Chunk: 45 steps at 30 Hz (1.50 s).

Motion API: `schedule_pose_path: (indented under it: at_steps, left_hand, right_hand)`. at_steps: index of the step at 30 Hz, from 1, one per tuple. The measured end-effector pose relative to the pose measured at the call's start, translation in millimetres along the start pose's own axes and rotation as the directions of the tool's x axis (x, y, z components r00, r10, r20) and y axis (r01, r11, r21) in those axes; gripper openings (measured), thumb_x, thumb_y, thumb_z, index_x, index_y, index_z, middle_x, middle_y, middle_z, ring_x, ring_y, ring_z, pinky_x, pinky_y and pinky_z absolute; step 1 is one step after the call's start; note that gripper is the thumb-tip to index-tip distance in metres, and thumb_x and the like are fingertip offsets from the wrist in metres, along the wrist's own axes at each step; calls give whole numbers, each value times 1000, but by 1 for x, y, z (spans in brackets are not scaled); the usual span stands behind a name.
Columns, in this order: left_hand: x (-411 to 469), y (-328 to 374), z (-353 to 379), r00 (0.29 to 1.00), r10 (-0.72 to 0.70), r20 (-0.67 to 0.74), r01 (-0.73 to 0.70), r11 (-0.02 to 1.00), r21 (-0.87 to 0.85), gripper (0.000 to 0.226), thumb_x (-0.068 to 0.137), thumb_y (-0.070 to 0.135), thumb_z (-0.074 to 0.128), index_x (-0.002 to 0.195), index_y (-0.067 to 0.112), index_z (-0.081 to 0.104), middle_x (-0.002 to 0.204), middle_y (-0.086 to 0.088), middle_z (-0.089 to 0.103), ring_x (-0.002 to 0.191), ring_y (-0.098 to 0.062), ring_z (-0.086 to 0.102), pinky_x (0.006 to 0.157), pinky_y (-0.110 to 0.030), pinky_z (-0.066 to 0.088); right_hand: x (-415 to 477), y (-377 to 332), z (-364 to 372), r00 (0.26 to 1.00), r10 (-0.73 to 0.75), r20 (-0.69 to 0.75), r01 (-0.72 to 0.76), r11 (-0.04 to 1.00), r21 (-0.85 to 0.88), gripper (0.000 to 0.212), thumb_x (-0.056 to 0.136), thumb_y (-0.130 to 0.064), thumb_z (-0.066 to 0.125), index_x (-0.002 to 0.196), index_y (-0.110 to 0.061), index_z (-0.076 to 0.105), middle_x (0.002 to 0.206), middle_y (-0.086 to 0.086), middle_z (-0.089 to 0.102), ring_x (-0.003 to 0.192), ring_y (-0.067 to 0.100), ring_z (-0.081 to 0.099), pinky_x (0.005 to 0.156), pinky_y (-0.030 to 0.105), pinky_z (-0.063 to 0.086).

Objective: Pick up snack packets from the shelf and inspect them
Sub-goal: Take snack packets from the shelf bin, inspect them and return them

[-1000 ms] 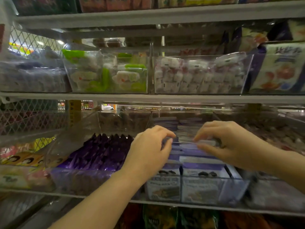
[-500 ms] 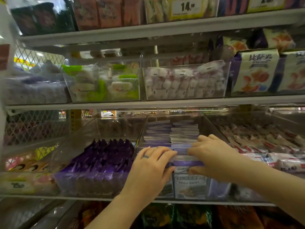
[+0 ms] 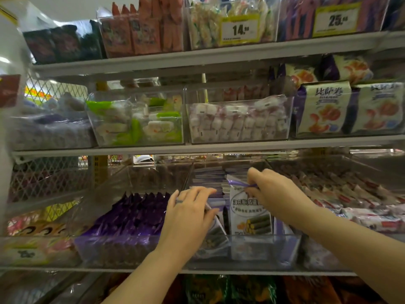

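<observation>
Head view: your right hand (image 3: pixel 278 194) is pinching the upright seaweed-roll packet (image 3: pixel 249 216) by its top. Your left hand (image 3: pixel 188 218) is gripping a tilted packet (image 3: pixel 215 235) beside it.

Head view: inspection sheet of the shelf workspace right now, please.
Surface: shelf carrying clear bins of snacks.
Job's things: upright packet, white and purple, standing above its row; tilted packet beside it.
Clutter: purple sachets in the left bin; red-and-white wrapped snacks in the right bin.
Hands: right hand pinches the upright packet's top edge; left hand grips the tilted packet.
Cables: nothing seen.
Surroundings: wire mesh at left; price tags on the top shelf.
</observation>
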State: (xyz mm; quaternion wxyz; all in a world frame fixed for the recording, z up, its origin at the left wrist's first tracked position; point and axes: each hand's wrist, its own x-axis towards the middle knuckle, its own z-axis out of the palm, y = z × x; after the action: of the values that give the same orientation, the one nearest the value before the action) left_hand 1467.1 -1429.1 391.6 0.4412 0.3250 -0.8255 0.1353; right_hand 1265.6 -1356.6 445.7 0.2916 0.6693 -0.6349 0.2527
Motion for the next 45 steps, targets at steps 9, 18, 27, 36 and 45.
schedule_pose_path:
  at_steps: [9, 18, 27, 36, 45]
  left_hand:
    - [-4, 5, 12, 977, 86, 197, -125, 973, 193, 51, 99, 47, 38, 146, 40, 20, 139, 6, 28, 132, -19, 24, 117, -43, 8]
    - [-10, 10, 8, 930, 69, 360, -111, 989, 99, 64, 97, 60, 11, 116, 54, -50, 148, 26, -24, 137, -1, -33, 95, -44, -43]
    - [-26, 33, -39, 996, -45, 78, 87, 697, -712, 53, 92, 57, 46, 140, 36, 41, 127, 15, 54, 114, 1, 55, 94, -33, 53]
    - [-119, 4, -44, 933, -298, 203, 346, 580, -738, 54, 83, 59, 48, 125, 26, 56, 119, 6, 66, 113, -11, 61, 96, -41, 50]
    - [-235, -57, -37, 727, -590, 351, 617, 337, -711, 18, 91, 47, 56, 103, 37, 66, 97, 11, 75, 90, -7, 72, 75, -25, 56]
  right_hand:
    - [7, 9, -33, 974, 9, -226, 18, 993, 116, 16, 91, -20, 62, 85, -16, 48, 73, -1, 52, 65, 16, 48, 60, 41, 49]
    - [-16, 9, -34, 940, 40, -339, 57, 960, 273, 14, 89, -13, 65, 83, -13, 53, 80, 4, 59, 74, 22, 58, 64, 47, 54]
    - [-46, -42, -57, 946, -17, -324, 168, 880, 445, 16, 87, -14, 67, 82, -20, 53, 82, -6, 66, 77, 7, 66, 62, 26, 58]
    - [-84, -122, 23, 993, 66, 95, -116, 561, 820, 22, 79, -32, 75, 93, -35, 58, 83, -10, 68, 73, -3, 66, 57, 12, 51]
    - [-128, -206, 134, 842, -135, 523, -535, -74, 842, 23, 74, -35, 71, 92, -22, 78, 96, 11, 76, 86, 26, 73, 68, 30, 59]
